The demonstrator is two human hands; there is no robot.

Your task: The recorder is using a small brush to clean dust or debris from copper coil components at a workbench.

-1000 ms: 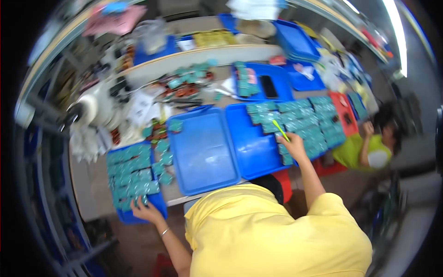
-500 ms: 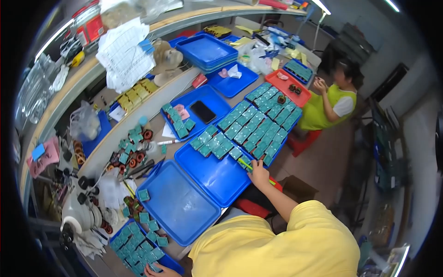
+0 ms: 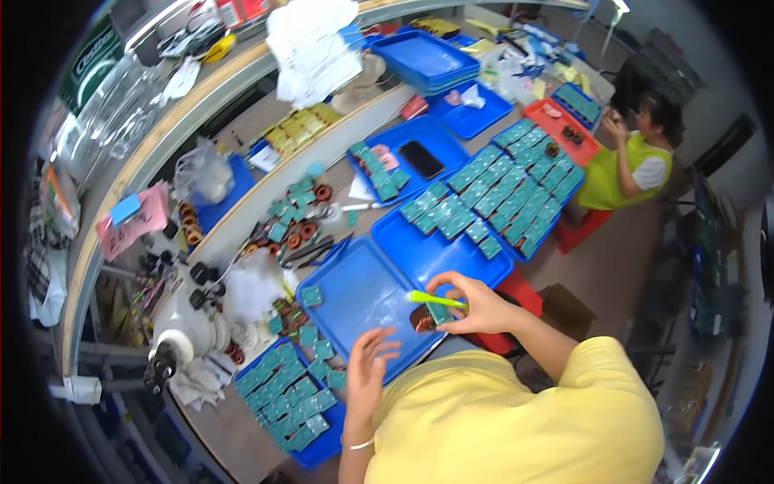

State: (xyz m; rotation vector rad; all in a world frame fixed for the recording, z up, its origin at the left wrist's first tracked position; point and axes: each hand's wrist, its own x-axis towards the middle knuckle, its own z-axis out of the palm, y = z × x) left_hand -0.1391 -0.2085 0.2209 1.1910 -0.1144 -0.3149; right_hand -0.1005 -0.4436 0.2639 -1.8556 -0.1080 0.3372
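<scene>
My right hand (image 3: 484, 308) pinches a copper-wound coil (image 3: 421, 319) with a small green board (image 3: 440, 313) against it. A lime-green stick-like tool (image 3: 431, 299) lies in the same grip, its exact kind unclear. These are held over the near right edge of a scuffed blue tray (image 3: 351, 282). To the left, my left hand (image 3: 369, 373) is raised, its fingers apart and nothing in them. It is near the loose green square boards (image 3: 336, 379) beside a second blue tray (image 3: 329, 442), which is packed with rows of similar boards.
Ahead on the right, a blue tray (image 3: 435, 256) and its neighbour bear many rows of green boards (image 3: 516, 202). A black phone (image 3: 421, 160) lies in another tray. Coils, pliers and a white lamp-like device (image 3: 181, 331) crowd the left. Another person (image 3: 625, 169) sits at far right.
My right hand has come back from the rows of boards and now holds a coil with a board. My left hand has lifted off the lower-left boards. The view has swung left.
</scene>
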